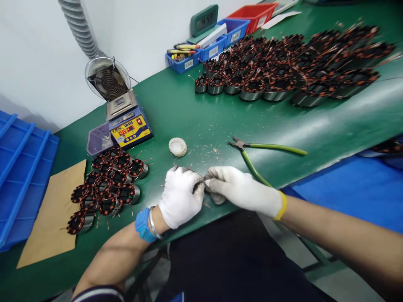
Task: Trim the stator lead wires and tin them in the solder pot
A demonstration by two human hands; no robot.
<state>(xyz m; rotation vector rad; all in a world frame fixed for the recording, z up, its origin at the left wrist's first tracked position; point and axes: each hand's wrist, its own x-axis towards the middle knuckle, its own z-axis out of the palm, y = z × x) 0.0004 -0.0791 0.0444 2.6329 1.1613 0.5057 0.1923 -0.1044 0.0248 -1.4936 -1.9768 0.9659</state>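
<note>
Far left of the white dish (177, 143), there's a blue crate (23, 167) leaning in, and nearer the dish a sheet of brown paper (52, 214) lies flat. Next, a huddle of copper-wound rings (110, 205), still left of the dish, some overlapping the paper, wire ends bristling. Just beyond them, up and left of the dish, sits the blue-and-yellow heater unit (130, 130), red digits lit, a round fan (110, 82) behind it.

And now the action, just below the dish! The left hand (181, 196), white-gloved, is curled with its thumb against the fingers; the wired piece (206, 205) is in its grasp, below and right of the dish, mostly hidden, thin copper ends poking out. Right up against it, the right hand (237, 184) has thumb and forefinger pressed together; what they pinch is too small to tell. Copper specks (215, 150) litter the green top right of the dish, and farther right lie green-handled cutters (273, 147), jaws parted. Beyond, up and right of the dish, a great crowd of wound rings (250, 95) stands in rows.
</note>
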